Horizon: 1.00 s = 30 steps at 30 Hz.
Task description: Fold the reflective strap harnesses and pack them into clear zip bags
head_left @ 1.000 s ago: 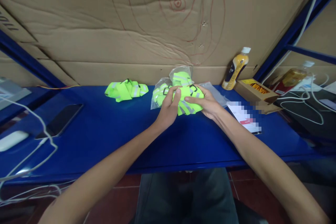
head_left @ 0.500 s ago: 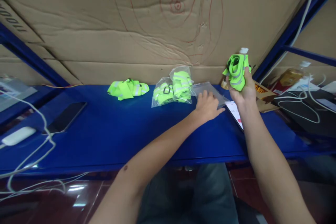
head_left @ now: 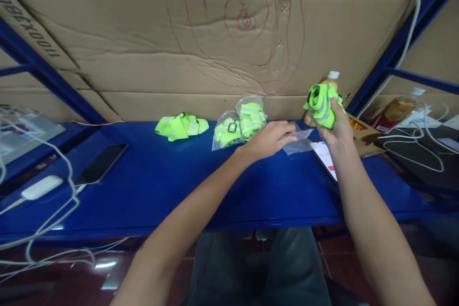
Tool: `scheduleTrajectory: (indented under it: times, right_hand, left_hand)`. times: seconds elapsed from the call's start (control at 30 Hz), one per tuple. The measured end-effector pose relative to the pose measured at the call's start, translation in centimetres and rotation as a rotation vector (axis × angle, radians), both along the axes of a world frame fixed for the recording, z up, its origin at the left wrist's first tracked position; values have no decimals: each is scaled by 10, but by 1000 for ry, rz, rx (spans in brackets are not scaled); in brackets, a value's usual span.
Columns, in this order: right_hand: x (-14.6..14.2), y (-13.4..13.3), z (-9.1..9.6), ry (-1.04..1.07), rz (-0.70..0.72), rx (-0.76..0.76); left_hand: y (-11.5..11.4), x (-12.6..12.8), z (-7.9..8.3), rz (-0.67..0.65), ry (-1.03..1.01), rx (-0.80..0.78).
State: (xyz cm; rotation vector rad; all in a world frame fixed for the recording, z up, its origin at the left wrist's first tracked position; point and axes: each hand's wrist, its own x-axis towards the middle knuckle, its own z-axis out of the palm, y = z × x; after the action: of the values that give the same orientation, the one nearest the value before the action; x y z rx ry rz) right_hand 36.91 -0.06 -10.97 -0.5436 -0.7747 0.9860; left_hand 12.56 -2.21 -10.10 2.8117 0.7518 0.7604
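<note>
My right hand [head_left: 335,126] is raised above the blue shelf [head_left: 201,181], closed round a folded neon-green reflective strap bundle [head_left: 322,103]. My left hand [head_left: 267,139] has its fingers closed on the edge of an empty clear plastic bag [head_left: 299,141] and lifts it off the shelf. Two bagged green strap bundles [head_left: 238,126] lie just left of my left hand. A loose green bundle [head_left: 182,126] lies further left by the cardboard wall.
A black phone [head_left: 102,162] and a white charger [head_left: 41,186] with cables lie at the left. A paper slip [head_left: 326,158], an open cardboard box [head_left: 362,134], an orange-drink bottle [head_left: 332,79] and another bottle [head_left: 399,105] stand at the right. Cardboard [head_left: 215,48] backs the shelf.
My right hand lifted the green bundle from the shelf middle up to the right. My left hand let go of it, reached to the clear bag and picked it up.
</note>
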Motion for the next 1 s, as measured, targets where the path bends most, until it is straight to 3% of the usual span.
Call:
scheduleTrajectory:
  times: [0.1,0.17,0.23,0.33,0.43,0.5,0.57,0.63,0.7,0.77,0.87,1.0]
  right_hand:
    - [2,2,1,-2,-14,-17]
    - [1,3,-1,1,-26,-19]
    - [-2,5,-5,-9,-22,-17]
    - [-10,5,-11,-50,1,-23]
    - [-19,4,-15,-91,-3,-3]
    - [-25,3,-16,-112,1,-1]
    - [-31,1,-15,-130,11,-28]
    - [-37,-3,-15,-173,25,-80]
    - [-43,-7,-14,-252,51,-138]
    - [-49,-12,-15,-343,109,-192]
    - [-57,-19,-16,-413,223,-244]
    - [-63,-24,-16,-454,339,-313]
  left_hand:
    - [-17,-50,11,-64,-233,323]
    - [-34,-89,11,-44,-226,485]
    - [-50,-127,3,-74,-83,541]
    - [-67,-173,-15,-39,298,320]
    - [-76,-195,-20,53,471,-47]
    - [-81,-193,-12,91,494,-263]
    - [-86,-177,-2,176,426,-359]
    - [-91,-148,1,394,293,-298]
    - [-94,-112,-7,634,292,-141]
    - [-95,-78,-21,710,380,-47]
    - [-88,-50,-40,717,458,9]
    - [-70,-58,-45,581,445,-22]
